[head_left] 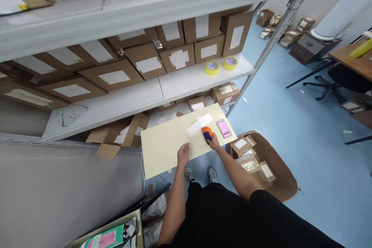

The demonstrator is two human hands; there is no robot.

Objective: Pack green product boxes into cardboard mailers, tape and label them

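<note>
Lying at the left end of the white shelf [124, 97] is a clear plastic item [72, 115], with an open cardboard box [109, 133] lower down and to its right, flaps spread. Labelled boxes [130, 71] line the back of the shelf. Next, in front of you, comes the pale yellow board [162, 147]. Your left hand [183, 155] is at its near edge, fingers curled inward; I cannot tell whether they pinch anything. To the right, two white paper strips [200, 124] overlap on the board. Just beside them is the orange and dark-blue tool [207, 133], above the board's right part; your right hand [214, 142] has its fingers closed around it. Two yellow tape rolls [211, 69] sit on the shelf beyond. Near the board's right end lies a pink, blurred-out object [224, 128]. Farther right, a large open carton [277, 159] on the blue floor holds small taped boxes [266, 171].
</note>
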